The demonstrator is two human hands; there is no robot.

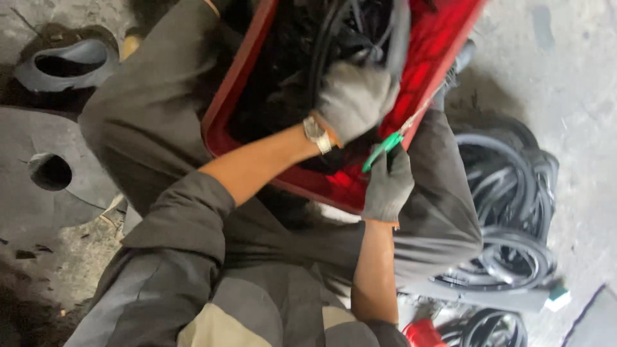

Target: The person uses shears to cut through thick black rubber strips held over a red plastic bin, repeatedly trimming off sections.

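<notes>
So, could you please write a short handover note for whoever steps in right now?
Left hand, gloved, is inside the red tub, gripping black rubber strips.
Right hand, gloved, holds a green-handled tool at the tub's near rim.
The tub rests on the person's lap. A pile of black rubber rings lies on the floor to the right.
Done: cannot tell. Left: the tub is still full of rubber.

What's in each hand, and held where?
Right hand holds a green-handled tool by its handle. Left hand reaches into the red crate among black rubber strips; its grip cannot be told.
</notes>
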